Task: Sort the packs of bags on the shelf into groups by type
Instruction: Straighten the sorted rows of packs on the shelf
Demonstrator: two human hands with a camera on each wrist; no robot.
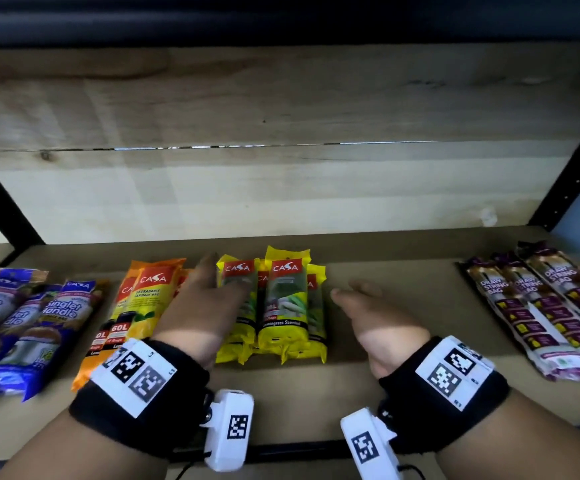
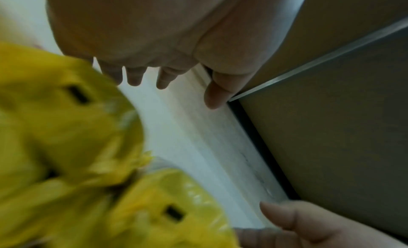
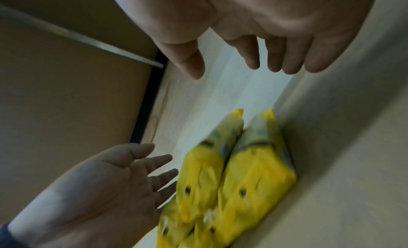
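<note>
Four groups of packs are lying on the shelf [image 1: 368, 386]: blue packs [image 1: 22, 327] at nine o'clock, orange packs [image 1: 136, 306] beside them, yellow packs [image 1: 281, 306] at the centre, purple packs [image 1: 551, 306] at three o'clock. Both hands are flanking the yellow packs with fingers straight and loose, gripping nothing. The left hand [image 1: 209, 299] is reaching along their nine o'clock edge; whether it is touching them is unclear. The right hand [image 1: 375, 317] is hovering just off their three o'clock side.
</note>
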